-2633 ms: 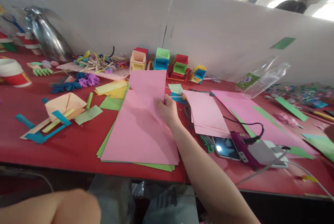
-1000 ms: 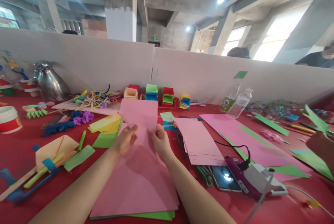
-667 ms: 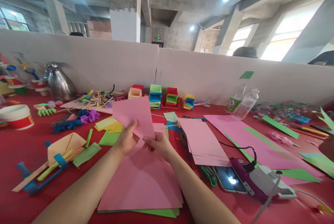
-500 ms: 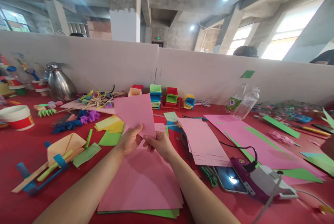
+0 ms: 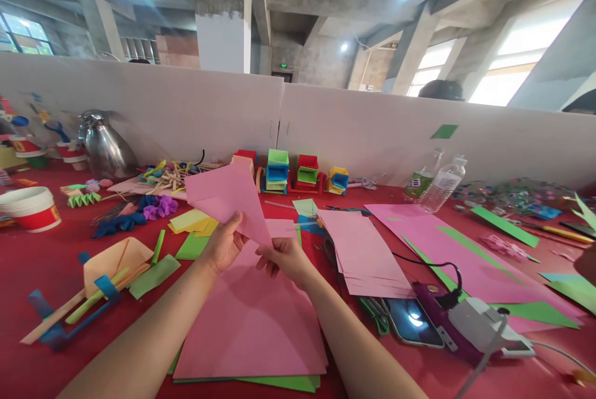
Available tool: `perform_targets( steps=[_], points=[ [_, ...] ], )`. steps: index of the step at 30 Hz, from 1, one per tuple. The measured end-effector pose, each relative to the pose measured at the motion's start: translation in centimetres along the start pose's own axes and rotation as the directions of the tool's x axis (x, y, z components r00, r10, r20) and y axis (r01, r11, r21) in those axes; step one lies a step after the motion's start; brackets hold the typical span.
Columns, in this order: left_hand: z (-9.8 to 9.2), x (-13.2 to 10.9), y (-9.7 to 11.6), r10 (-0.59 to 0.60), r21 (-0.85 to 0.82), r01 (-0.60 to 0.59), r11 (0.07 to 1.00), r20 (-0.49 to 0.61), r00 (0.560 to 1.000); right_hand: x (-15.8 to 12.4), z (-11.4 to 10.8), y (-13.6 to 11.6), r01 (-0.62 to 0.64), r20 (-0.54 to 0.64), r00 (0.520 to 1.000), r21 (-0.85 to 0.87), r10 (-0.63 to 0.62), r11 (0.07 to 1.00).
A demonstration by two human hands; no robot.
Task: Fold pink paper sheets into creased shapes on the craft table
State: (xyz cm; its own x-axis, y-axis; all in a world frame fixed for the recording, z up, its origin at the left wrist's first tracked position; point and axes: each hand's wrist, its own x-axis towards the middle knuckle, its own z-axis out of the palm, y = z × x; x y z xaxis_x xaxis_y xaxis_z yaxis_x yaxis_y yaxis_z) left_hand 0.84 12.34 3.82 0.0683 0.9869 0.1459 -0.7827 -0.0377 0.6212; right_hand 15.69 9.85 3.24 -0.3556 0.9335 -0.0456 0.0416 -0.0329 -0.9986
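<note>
A pink paper sheet (image 5: 226, 198), flat and rectangular, is raised and tilted leftward just above the large pink sheet (image 5: 254, 324) lying on the counter (image 5: 28, 262).

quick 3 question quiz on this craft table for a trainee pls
1. True or false: the left hand and the right hand both grip the small pink sheet.
2. The phone lies: A left of the left arm, B right of the right arm, C between the arms.
3. What colour is the bottom sheet under the big pink sheet?
Key: 1 true; 2 B; 3 green.
</note>
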Motion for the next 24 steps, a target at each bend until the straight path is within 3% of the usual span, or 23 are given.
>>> perform_targets(
  steps=[2, 6, 10, 16, 18, 22, 24],
  points=[
    [0.1, -0.3, -0.3, -0.016, 0.058, 0.011, 0.998, 0.083, 0.996, 0.0, 0.0, -0.1, 0.000, -0.022, 1.000, 0.014, 0.000, 1.000],
    [0.3, -0.8, -1.1, -0.185, 0.272, 0.117, 0.955, 0.240, 0.953, -0.1, -0.2, -0.2, 0.011, 0.018, 1.000, 0.044, -0.012, 0.999],
    [0.6, -1.1, -1.4, -0.191, 0.352, 0.122, 0.928, 0.168, 0.967, -0.3, -0.7, -0.5, -0.032, 0.130, 0.991, 0.063, 0.024, 0.997],
    [0.6, -0.9, -1.1, -0.204, 0.337, 0.171, 0.926, 0.065, 0.977, -0.8, -1.2, -1.2, -0.095, 0.307, 0.950, 0.091, 0.063, 0.991],
    [0.4, -0.8, -1.2, -0.201, 0.327, 0.172, 0.929, 0.057, 0.978, -0.8, -1.2, -1.1, -0.081, 0.279, 0.958, 0.055, 0.063, 0.995],
    [0.4, -0.8, -1.3, -0.208, 0.290, 0.173, 0.941, 0.094, 0.974, -0.4, -1.2, -0.6, -0.062, 0.114, 0.991, -0.042, 0.066, 0.997],
    [0.4, -0.4, -1.0, -0.129, 0.193, 0.125, 0.973, 0.007, 0.992, -0.3, -1.2, -0.5, -0.089, 0.111, 0.989, -0.071, 0.096, 0.993]
  ],
)
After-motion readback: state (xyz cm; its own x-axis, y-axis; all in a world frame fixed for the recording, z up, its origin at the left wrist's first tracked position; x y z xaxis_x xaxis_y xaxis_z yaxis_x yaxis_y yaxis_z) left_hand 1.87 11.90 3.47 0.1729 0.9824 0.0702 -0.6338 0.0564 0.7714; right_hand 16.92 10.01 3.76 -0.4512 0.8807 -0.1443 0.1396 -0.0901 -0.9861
